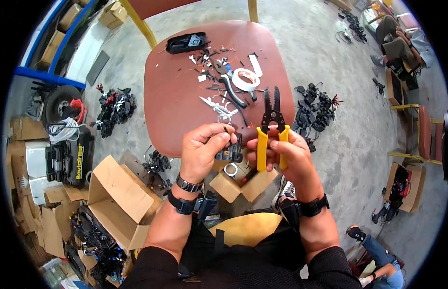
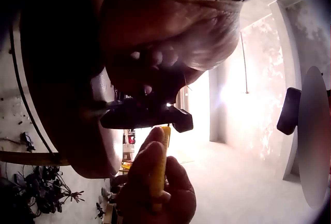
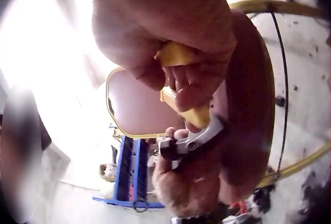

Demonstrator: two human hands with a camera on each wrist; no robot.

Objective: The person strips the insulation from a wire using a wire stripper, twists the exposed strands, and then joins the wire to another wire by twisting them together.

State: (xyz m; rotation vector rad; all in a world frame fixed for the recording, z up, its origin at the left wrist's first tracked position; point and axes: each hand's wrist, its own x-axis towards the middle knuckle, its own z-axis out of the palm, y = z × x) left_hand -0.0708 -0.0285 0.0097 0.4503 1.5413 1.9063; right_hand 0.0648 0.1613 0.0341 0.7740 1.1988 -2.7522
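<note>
Pliers (image 1: pixel 273 118) with yellow handles show right of centre in my head view, jaws slightly parted, gripped by the right hand (image 1: pixel 298 154). Near centre I see the left hand (image 1: pixel 202 147) pinching a small black part (image 1: pixel 228 155). Towards the top, a tape roll (image 1: pixel 245 88) lies on the red chair (image 1: pixel 168 113). My left wrist feed puts the right hand at lower centre, a yellow handle in its grasp. My right wrist feed has it at upper centre, the left hand below.
</note>
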